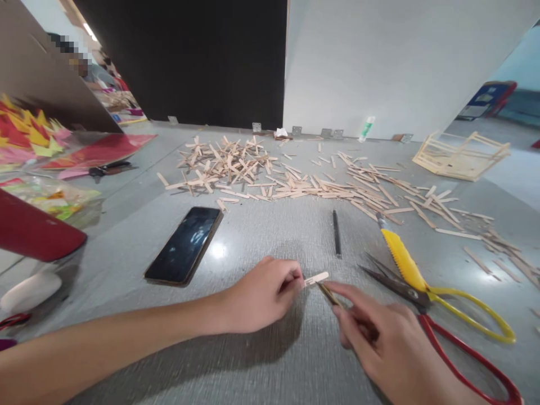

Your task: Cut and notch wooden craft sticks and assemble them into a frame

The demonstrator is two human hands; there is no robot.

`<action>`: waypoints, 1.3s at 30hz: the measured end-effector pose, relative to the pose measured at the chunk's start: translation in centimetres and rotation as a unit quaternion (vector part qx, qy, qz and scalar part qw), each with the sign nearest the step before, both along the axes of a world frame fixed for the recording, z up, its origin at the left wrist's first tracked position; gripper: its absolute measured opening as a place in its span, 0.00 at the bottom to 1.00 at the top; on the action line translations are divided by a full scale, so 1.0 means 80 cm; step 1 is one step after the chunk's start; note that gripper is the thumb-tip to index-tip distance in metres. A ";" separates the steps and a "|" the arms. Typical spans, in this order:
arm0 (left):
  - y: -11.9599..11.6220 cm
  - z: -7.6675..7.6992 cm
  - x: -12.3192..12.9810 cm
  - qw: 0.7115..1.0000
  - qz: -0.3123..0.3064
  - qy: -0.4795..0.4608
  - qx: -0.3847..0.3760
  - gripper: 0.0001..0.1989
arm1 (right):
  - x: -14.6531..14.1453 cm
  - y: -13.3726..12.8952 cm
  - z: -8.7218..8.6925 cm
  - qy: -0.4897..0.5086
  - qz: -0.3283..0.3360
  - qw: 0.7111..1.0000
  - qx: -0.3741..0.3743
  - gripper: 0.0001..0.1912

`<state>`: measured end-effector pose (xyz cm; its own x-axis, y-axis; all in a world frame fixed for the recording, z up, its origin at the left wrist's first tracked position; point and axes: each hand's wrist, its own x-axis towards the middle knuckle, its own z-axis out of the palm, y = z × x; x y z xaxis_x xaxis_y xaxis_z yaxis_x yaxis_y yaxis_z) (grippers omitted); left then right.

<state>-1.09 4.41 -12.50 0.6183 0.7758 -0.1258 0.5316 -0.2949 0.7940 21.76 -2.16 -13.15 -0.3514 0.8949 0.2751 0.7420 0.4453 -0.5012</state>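
Observation:
My left hand (265,295) is closed, its fingertips pinching a short pale wooden stick (317,278) whose rounded end points right. From the right, my right hand (375,332) grips a thin, dark golden tool (329,293). The tip of that tool meets or nearly meets the stick; its exact type is hard to make out. Beyond my hands a black pen-like rod (336,233) lies on the grey table (261,230). Many wooden sticks (230,160) are heaped and strewn farther back.
At left lie a phone (183,246), a red cylinder (36,228) and a white object (30,292). Scissors (415,295) with yellow and red handles and a yellow-handled cutter (403,256) are at right. A stick frame (462,157) stands back right, near upright panels (363,62).

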 end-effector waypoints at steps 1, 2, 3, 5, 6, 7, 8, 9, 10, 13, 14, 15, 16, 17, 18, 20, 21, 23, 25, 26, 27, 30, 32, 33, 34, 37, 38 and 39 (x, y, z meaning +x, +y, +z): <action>0.000 0.001 0.000 1.000 0.000 0.001 -0.003 0.14 | -0.003 0.000 -0.003 0.028 -0.003 0.999 -0.015 0.16; 0.001 0.002 0.000 1.000 -0.001 0.003 -0.005 0.14 | -0.006 -0.001 -0.007 0.044 -0.003 0.999 -0.026 0.17; 0.001 0.002 0.000 1.000 -0.001 0.004 -0.007 0.14 | -0.008 -0.001 -0.010 0.054 -0.003 0.998 -0.035 0.18; 0.001 0.002 0.001 1.000 0.000 0.005 -0.010 0.13 | -0.009 -0.002 -0.016 0.062 -0.002 0.997 -0.055 0.19; 0.001 0.002 0.001 1.000 0.001 0.006 -0.012 0.13 | -0.009 -0.003 -0.018 0.063 -0.004 0.996 -0.061 0.19; 0.001 0.002 0.001 1.000 0.001 0.006 -0.013 0.13 | -0.009 -0.004 -0.019 0.063 -0.005 0.996 -0.065 0.20; 0.000 0.001 0.001 1.000 0.002 0.006 -0.015 0.13 | -0.009 -0.005 -0.020 0.059 -0.007 0.996 -0.068 0.20; 0.000 0.001 0.002 1.000 0.003 0.006 -0.016 0.13 | -0.009 -0.005 -0.020 0.056 -0.010 0.996 -0.071 0.20; 0.000 0.001 0.002 1.000 0.003 0.006 -0.018 0.13 | -0.009 -0.006 -0.019 0.054 -0.012 0.996 -0.073 0.20; 0.000 0.000 0.002 1.000 0.004 0.005 -0.021 0.13 | -0.011 -0.004 -0.017 0.051 -0.018 0.995 -0.080 0.20; 0.000 0.000 0.002 1.000 0.004 0.004 -0.023 0.13 | -0.011 -0.004 -0.016 0.049 -0.020 0.995 -0.083 0.20; 0.000 0.000 0.002 1.000 0.004 0.003 -0.023 0.13 | -0.011 -0.003 -0.016 0.046 -0.021 0.995 -0.088 0.20; 0.000 0.000 0.002 1.000 0.004 0.003 -0.024 0.14 | -0.012 -0.002 -0.016 0.042 -0.024 0.994 -0.094 0.20; 0.000 -0.001 0.002 1.000 0.004 0.002 -0.025 0.14 | -0.012 -0.001 -0.016 0.040 -0.025 0.994 -0.100 0.20; 0.000 -0.001 0.002 1.000 0.003 0.001 -0.026 0.15 | -0.011 -0.001 -0.016 0.039 -0.026 0.994 -0.104 0.20; 0.000 -0.002 0.001 1.000 0.002 0.000 -0.027 0.16 | -0.011 -0.001 -0.016 0.038 -0.026 0.994 -0.099 0.20; 0.000 -0.002 0.001 1.000 0.002 -0.002 -0.028 0.16 | -0.011 -0.001 -0.016 0.037 -0.025 0.995 -0.093 0.20; 0.000 -0.003 0.001 1.000 0.003 -0.005 -0.030 0.16 | -0.013 0.000 -0.016 0.031 -0.023 0.996 -0.076 0.20; 0.000 -0.003 0.001 0.999 0.004 -0.008 -0.031 0.16 | -0.015 0.000 -0.014 0.016 -0.018 0.998 -0.056 0.20; 0.000 -0.004 0.002 0.999 0.005 -0.010 -0.032 0.15 | -0.016 0.001 -0.013 0.004 -0.011 0.999 -0.047 0.20; 0.000 -0.004 0.002 0.999 0.007 -0.011 -0.033 0.15 | -0.018 0.001 -0.012 -0.010 -0.003 0.999 -0.040 0.21; 0.000 -0.006 0.002 0.999 0.012 -0.016 -0.039 0.14 | -0.020 0.003 -0.011 -0.042 0.023 0.998 -0.036 0.23; 0.000 -0.006 0.002 0.999 0.014 -0.018 -0.047 0.14 | -0.019 0.003 -0.012 -0.053 0.031 0.997 -0.040 0.24; 0.000 -0.006 0.002 0.998 0.015 -0.020 -0.051 0.14 | -0.019 0.003 -0.013 -0.057 0.034 0.997 -0.040 0.24; 0.000 -0.006 0.001 0.998 0.015 -0.021 -0.056 0.14 | -0.018 0.002 -0.014 -0.062 0.037 0.997 -0.040 0.24; -0.001 -0.005 0.001 0.997 0.018 -0.025 -0.069 0.14 | -0.017 0.000 -0.016 -0.082 0.039 0.996 -0.028 0.26; -0.001 -0.005 0.002 0.997 0.020 -0.027 -0.072 0.15 | -0.017 0.000 -0.016 -0.089 0.040 0.995 -0.026 0.26; -0.002 -0.006 0.002 0.997 0.022 -0.028 -0.075 0.15 | -0.018 0.000 -0.015 -0.095 0.041 0.994 -0.024 0.26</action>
<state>-0.93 4.25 -12.94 0.5928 0.7777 -0.2092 0.4956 -0.1475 0.8560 20.35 -2.13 -14.35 -0.4652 0.8717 0.1543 0.7871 0.4871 -0.3785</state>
